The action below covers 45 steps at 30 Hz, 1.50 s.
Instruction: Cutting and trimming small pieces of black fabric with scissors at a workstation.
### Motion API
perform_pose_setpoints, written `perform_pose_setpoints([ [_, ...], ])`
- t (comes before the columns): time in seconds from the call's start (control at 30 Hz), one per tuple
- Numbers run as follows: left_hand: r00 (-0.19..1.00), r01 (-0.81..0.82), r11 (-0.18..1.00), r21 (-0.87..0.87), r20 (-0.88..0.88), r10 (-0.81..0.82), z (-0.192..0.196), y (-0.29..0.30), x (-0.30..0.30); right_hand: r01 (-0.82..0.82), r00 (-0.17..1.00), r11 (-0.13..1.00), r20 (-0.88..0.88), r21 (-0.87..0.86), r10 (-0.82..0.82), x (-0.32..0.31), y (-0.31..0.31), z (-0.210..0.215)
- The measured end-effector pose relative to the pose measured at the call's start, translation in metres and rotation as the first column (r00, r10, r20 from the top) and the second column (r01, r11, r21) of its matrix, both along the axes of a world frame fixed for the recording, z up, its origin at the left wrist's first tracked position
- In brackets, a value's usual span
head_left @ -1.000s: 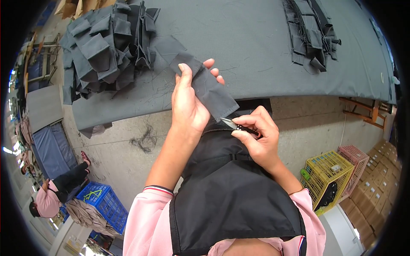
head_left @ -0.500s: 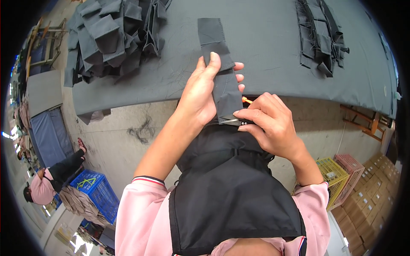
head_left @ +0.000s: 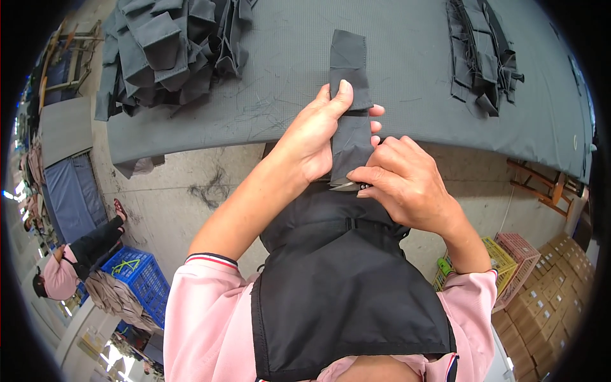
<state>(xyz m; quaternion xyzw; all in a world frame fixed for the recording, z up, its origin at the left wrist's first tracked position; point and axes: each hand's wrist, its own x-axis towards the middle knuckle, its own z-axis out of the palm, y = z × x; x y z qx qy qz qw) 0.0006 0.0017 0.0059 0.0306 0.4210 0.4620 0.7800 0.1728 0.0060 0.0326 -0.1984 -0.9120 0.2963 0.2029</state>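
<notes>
Clearly soft and limp, the fabric strip (head_left: 349, 102) hangs from the left hand's (head_left: 315, 137) pinching grip, while the right hand (head_left: 404, 181) grips small snips (head_left: 347, 186) just below.

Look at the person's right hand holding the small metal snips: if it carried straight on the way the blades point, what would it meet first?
The right hand aims the snips leftward, so it would probably meet the dark fabric strip first, then the left hand gripping it.

We see a matt grey woven cloth strip (head_left: 349, 102), small snips (head_left: 347, 186) with bright metal blades, a felt-like grey table cover (head_left: 407, 70), a smooth black fabric apron (head_left: 344, 280), glossy blue plastic crate (head_left: 137, 277).
</notes>
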Motion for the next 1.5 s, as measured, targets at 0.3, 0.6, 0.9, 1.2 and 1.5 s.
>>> perform_pose_setpoints([
  [0.3, 0.998, 0.03, 0.999, 0.031, -0.047, -0.029, 0.006, 0.0, -0.001, 0.06, 0.997, 0.99, -0.043, -0.129, -0.066, 0.001, -0.006, 0.001],
  [0.6, 0.999, 0.03, 0.999, 0.032, -0.036, -0.029, 0.004, -0.002, -0.001, 0.085, 0.996, 0.996, 0.001, -0.031, -0.085, -0.004, -0.009, 0.006],
  [0.9, 0.998, 0.04, 0.999, 0.015, 0.039, -0.04, -0.002, -0.003, -0.002, 0.068, 0.998, 0.971, -0.001, 0.229, -0.069, -0.006, -0.015, 0.006],
  [1.2, 0.997, 0.058, 0.998, 0.007, 0.041, -0.058, -0.005, -0.004, -0.007, 0.0, 0.997, 0.905, -0.072, -0.426, -0.034, 0.017, -0.014, 0.013],
  [1.5, 0.997, 0.047, 0.983, 0.178, 0.05, -0.057, -0.007, -0.008, -0.008, 0.31, 0.911, 0.82, -0.096, -0.481, -0.401, -0.003, -0.021, -0.016],
])
